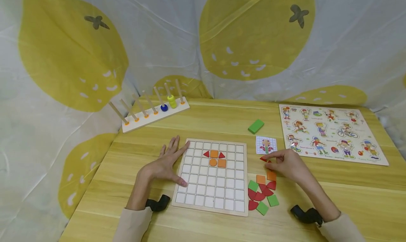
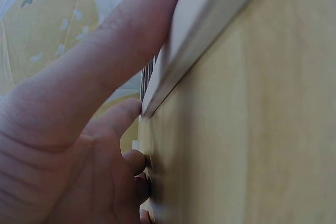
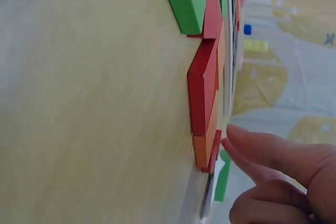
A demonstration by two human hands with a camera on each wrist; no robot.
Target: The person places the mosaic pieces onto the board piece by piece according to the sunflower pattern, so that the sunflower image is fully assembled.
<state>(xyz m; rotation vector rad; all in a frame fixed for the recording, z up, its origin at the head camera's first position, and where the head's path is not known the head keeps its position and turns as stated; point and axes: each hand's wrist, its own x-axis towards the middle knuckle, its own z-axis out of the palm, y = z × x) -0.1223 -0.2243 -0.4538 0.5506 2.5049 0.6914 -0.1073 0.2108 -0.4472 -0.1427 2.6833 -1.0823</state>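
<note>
A wooden grid board [image 1: 209, 201] lies in front of me, holding an orange circle [image 1: 213, 162], two orange squares and two red triangles [image 1: 207, 153]. My left hand [image 1: 165, 162] spreads along the board's left edge, its thumb and index finger touching it. In the left wrist view the thumb [image 2: 121, 40] lies against that edge. My right hand [image 1: 287, 164] is at a red triangle [image 1: 263, 159] right of the board, index fingertip against it. Another red piece shows between finger and thumb. Whether they pinch either is unclear. The right wrist view shows the fingertips beside a red piece [image 3: 217, 148].
Loose red, green and orange tiles [image 1: 260, 179] lie right of the board. A small pattern card [image 1: 265, 140] and a green block [image 1: 256, 126] are beyond. A picture puzzle [image 1: 333, 132] stands far right, and a peg rack [image 1: 155, 115] with blue and yellow beads far left.
</note>
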